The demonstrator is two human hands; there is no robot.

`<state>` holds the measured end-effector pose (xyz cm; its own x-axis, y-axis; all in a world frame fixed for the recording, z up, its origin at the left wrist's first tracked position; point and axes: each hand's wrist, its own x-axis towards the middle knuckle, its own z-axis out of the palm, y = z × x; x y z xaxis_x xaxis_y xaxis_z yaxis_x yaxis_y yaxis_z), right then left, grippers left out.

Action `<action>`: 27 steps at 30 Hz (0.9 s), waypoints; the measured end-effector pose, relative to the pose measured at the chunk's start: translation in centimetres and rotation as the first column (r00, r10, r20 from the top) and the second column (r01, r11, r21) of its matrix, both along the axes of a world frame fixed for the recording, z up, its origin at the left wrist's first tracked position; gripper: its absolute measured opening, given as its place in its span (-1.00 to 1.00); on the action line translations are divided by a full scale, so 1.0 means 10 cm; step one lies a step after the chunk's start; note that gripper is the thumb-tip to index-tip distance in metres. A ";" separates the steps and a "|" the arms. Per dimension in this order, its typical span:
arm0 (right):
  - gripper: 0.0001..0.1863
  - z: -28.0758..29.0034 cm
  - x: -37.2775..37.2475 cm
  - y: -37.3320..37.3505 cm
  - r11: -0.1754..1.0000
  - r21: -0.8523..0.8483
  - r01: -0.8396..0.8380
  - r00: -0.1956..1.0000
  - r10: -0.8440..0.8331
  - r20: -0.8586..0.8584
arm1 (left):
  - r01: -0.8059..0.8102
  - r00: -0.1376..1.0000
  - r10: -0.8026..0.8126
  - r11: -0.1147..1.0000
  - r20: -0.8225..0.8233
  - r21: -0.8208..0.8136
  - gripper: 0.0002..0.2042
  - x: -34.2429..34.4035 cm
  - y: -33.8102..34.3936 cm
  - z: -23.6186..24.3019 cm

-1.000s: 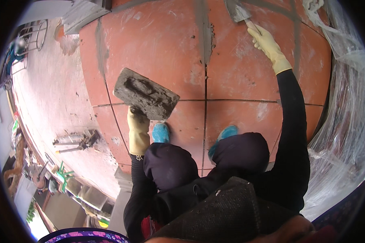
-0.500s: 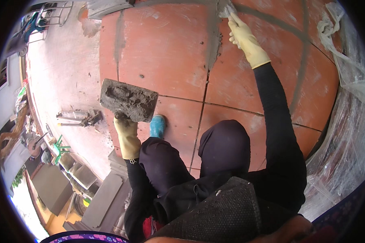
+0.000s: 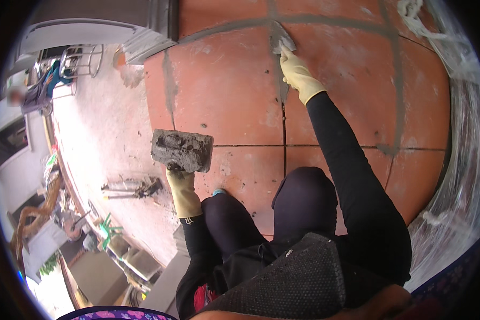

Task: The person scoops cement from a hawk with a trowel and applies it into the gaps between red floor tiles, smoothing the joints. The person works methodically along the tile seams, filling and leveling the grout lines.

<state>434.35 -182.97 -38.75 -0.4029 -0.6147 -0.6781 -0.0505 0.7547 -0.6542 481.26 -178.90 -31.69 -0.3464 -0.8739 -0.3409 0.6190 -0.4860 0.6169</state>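
Observation:
My left hand point(image 3: 182, 191), in a pale yellow rubber glove, grips a flat board point(image 3: 205, 149) heaped with lumpy grey mortar point(image 3: 177, 146); the grip is partly hidden beneath it. Farther forward, my gloved right hand point(image 3: 300, 79) is closed on the handle of a pointed metal trowel point(image 3: 281, 36), whose blade rests on a grey-smeared joint between large red square tiles point(image 3: 234, 85). Some joints carry grey mortar, while those nearer my knees show as dark lines. My bent knees point(image 3: 303, 197) are below the hands, with part of a blue shoe point(image 3: 218, 192) showing.
A pale concrete floor point(image 3: 112, 138) with a metal tool point(image 3: 141, 189) lies left. Crumpled clear plastic point(image 3: 458, 160) lines the right edge. A grey step point(image 3: 152, 40) is upper left, a person point(image 3: 42, 90) beside metal railing beyond, and a green plastic item point(image 3: 109, 229) among clutter lower left.
My right hand and trowel have moved left to the middle joint. The mortar board is more level. My knees have come forward, covering most of the blue shoes, and the view has shifted.

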 end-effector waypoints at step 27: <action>-0.47 0.20 1.34 2.20 0.962 0.018 0.271 0.956 -0.271 0.114 | -0.368 0.920 0.334 0.916 0.204 0.158 -0.61 1.11 0.12 -0.88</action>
